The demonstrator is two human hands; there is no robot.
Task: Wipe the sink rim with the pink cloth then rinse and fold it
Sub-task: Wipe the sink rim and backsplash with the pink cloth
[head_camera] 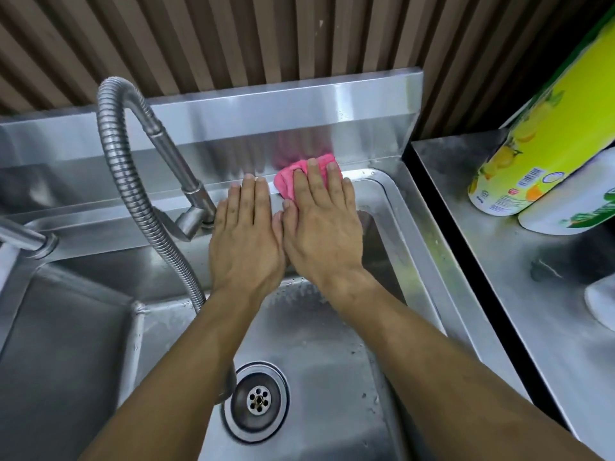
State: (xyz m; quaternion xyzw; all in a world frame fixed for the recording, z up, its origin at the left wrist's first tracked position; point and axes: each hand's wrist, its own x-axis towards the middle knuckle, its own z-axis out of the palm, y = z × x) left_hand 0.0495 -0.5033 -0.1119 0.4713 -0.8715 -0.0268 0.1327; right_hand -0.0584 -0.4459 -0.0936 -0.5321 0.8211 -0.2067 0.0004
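The pink cloth (pixel 289 179) lies bunched on the back rim (pixel 372 174) of the right-hand steel sink, against the splashback. My right hand (pixel 321 227) presses flat on top of it with fingers spread, and most of the cloth is hidden under the palm. My left hand (pixel 246 234) lies flat on the rim just left of the cloth, fingers together, holding nothing, its thumb side touching my right hand.
A flexible metal tap hose (pixel 133 194) arches left of my hands, its base (pixel 196 221) on the rim. The drain (pixel 258 399) sits in the basin below. A second basin (pixel 60 344) lies left. A yellow-green bottle (pixel 539 141) and a white container (pixel 572 207) stand on the right counter.
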